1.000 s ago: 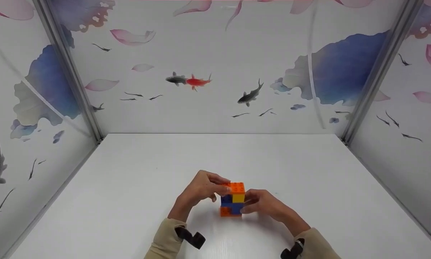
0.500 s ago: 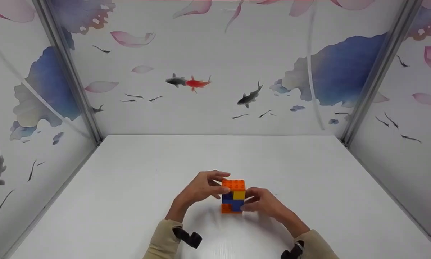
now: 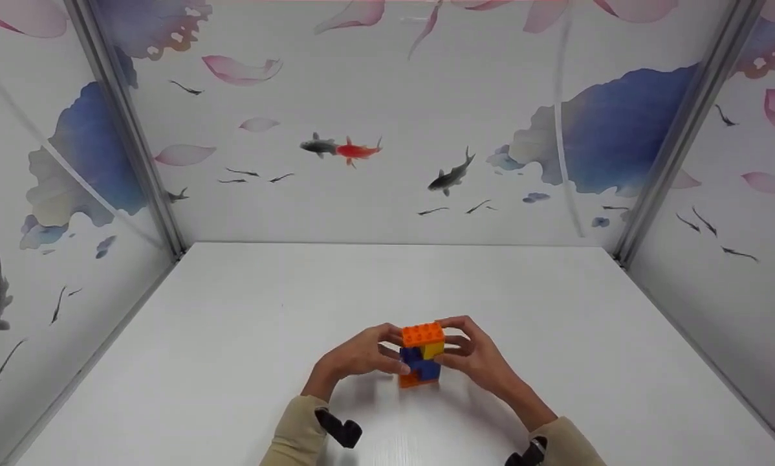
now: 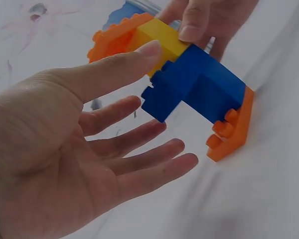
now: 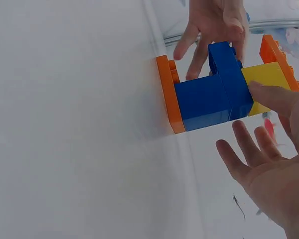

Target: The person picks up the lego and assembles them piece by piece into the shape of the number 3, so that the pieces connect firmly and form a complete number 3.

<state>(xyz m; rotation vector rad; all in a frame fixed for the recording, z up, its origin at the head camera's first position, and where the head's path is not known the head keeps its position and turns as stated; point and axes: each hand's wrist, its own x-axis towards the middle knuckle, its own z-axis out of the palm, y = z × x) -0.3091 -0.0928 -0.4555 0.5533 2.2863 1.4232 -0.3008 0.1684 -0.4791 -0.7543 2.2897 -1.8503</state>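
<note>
A small stack of toy building bricks (image 3: pixel 429 370) stands on the white table, in the middle near the front. Its orange base (image 5: pixel 170 97) carries blue bricks (image 4: pixel 209 82), a yellow brick (image 5: pixel 269 75) and a studded orange brick (image 3: pixel 423 334) on top. My right hand (image 3: pixel 481 356) grips the upper part from the right, its thumb on the yellow brick; the index finger is partly hidden behind. On the left side, my left hand (image 3: pixel 361 353) has its fingers loosely spread around the stack. In the left wrist view, its thumb (image 4: pixel 114 69) overlaps the yellow brick; contact is unclear.
White panels printed with fish (image 3: pixel 356 150) and petals enclose the table (image 3: pixel 245 298) at the back and both sides. Grey metal posts (image 3: pixel 125 129) mark the back corners. Black wrist straps (image 3: pixel 339 428) sit over beige sleeves.
My right hand has moved up from the lower stack to the yellow and top orange bricks. My left hand has shifted down from the top. The stack has turned slightly.
</note>
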